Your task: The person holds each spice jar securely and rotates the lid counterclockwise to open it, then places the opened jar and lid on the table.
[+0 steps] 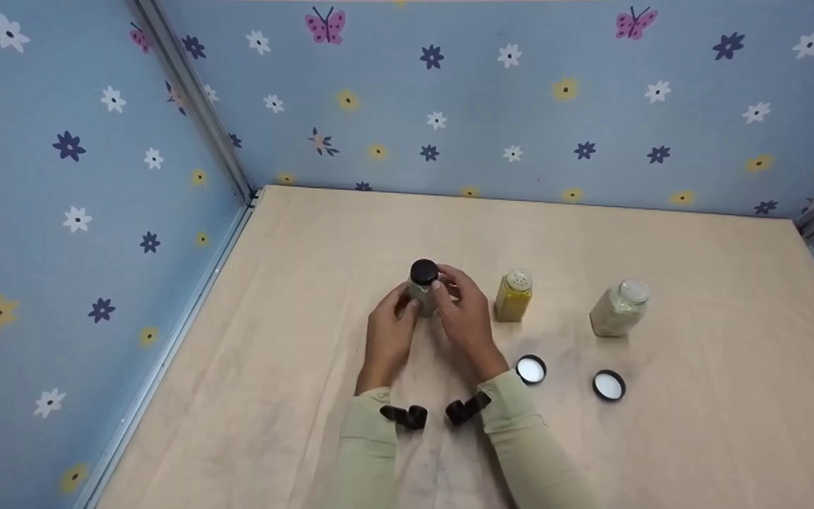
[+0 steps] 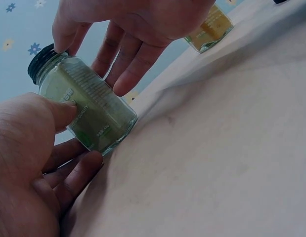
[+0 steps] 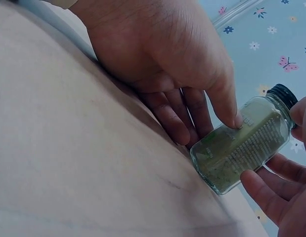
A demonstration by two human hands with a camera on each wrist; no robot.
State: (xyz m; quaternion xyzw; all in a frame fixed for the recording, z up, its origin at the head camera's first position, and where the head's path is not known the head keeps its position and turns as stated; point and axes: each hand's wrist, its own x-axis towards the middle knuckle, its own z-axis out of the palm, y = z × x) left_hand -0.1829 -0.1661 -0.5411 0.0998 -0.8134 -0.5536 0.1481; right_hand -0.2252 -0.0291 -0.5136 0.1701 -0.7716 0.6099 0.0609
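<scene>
Between both hands stands a clear glass spice jar (image 1: 422,297) with a green-grey powder inside and a black lid (image 1: 424,272) on top. My left hand (image 1: 389,332) holds the jar's body; in the left wrist view its thumb lies on the printed label side and its fingers are round the lower part. My right hand (image 1: 465,311) pinches the lid, its thumb against the rim and the other fingers beside the glass. A jar of yellow powder (image 1: 513,300), with a perforated shaker top, stands just right of my right hand.
Farther right stands a jar of pale contents (image 1: 617,311), also with a shaker top. Two black caps (image 1: 531,370) with white linings lie inside-up near the right forearm. A flower-patterned blue wall (image 1: 478,127) closes the table's back and left side.
</scene>
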